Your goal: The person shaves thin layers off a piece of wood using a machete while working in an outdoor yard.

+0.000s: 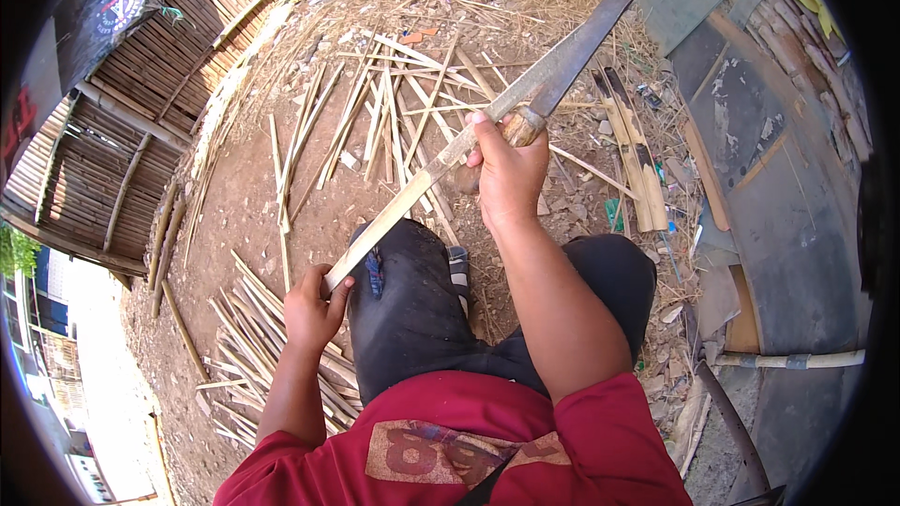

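My left hand [314,307] is closed around the near end of a long, pale split bamboo strip [401,203], beside my left knee. The strip slants up and away to the right, past my right hand. My right hand [511,173] grips the wooden handle of a machete [589,49], its thumb lying against the strip. The dark, broad blade points up and to the right, close beside the strip's far part. Whether blade and strip touch, I cannot tell. My right fingers are partly hidden behind the handle.
Several loose bamboo strips [375,117] lie scattered on the dirt ahead, with another pile [253,337] at my left. Split bamboo pieces [636,159] rest on the right. Dark boards [778,178] line the right side; a bamboo-slat wall [122,131] stands at the left.
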{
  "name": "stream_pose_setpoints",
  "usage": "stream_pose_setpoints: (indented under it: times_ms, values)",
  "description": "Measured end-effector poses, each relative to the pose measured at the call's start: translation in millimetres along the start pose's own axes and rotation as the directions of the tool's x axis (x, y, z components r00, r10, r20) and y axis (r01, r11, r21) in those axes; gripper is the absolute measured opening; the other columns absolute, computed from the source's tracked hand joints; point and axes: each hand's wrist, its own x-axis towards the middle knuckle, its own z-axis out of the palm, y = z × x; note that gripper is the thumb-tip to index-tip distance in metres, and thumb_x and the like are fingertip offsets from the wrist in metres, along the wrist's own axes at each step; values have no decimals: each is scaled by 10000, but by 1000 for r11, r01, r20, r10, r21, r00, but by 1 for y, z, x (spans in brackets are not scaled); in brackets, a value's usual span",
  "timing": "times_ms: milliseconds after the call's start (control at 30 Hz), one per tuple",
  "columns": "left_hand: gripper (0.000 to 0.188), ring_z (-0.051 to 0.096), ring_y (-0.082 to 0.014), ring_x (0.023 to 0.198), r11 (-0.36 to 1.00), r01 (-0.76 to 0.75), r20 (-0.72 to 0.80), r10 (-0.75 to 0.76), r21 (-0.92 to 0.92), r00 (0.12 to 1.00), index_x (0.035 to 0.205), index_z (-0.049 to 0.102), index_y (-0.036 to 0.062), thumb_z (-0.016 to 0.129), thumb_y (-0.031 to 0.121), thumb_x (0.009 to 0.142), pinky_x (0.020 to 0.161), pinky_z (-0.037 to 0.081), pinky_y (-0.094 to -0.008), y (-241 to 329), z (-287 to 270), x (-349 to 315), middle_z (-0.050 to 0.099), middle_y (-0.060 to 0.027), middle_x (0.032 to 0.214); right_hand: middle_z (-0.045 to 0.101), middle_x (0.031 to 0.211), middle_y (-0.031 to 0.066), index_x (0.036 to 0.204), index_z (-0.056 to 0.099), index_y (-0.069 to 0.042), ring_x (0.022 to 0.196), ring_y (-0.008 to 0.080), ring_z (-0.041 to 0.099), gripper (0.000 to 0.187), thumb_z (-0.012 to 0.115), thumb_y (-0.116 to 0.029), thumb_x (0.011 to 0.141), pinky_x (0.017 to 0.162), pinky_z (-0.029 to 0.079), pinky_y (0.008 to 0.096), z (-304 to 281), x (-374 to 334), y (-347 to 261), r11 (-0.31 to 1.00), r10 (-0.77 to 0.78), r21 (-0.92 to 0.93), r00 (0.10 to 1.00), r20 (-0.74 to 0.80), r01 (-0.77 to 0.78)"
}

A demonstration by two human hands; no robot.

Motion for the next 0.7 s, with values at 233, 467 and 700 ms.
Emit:
stream_pose_setpoints:
  times_ms: [233,467,700]
  values:
    - [400,599,-291,574,957,158,181,-115,-242,977,966,664,-11,719,384,935,553,452,-405,-12,2,-8,603,-172,641,646,783,48,1106,544,1,552,100,586,414,709,-352,967,487,488,238,-20,17,-48,931,-98,-344,990,97,126]
    - [393,422,-118,631,878,275,366,-126,-392,922,843,587,-3,644,349,1009,567,396,-331,-21,1,-23,499,-42,633,680,804,140,1085,618,-18,694,248,667,336,749,-261,894,661,513,395,-33,17,-68,510,1,-673,783,623,535]
    - [480,450,-103,715,749,434,538,-124,-501,834,834,568,8,512,424,1068,646,417,-310,-24,3,-49,517,-3,724,687,844,87,1007,588,-125,821,329,694,325,789,-226,772,681,542,464,-76,22,-47,74,256,-467,436,863,881]
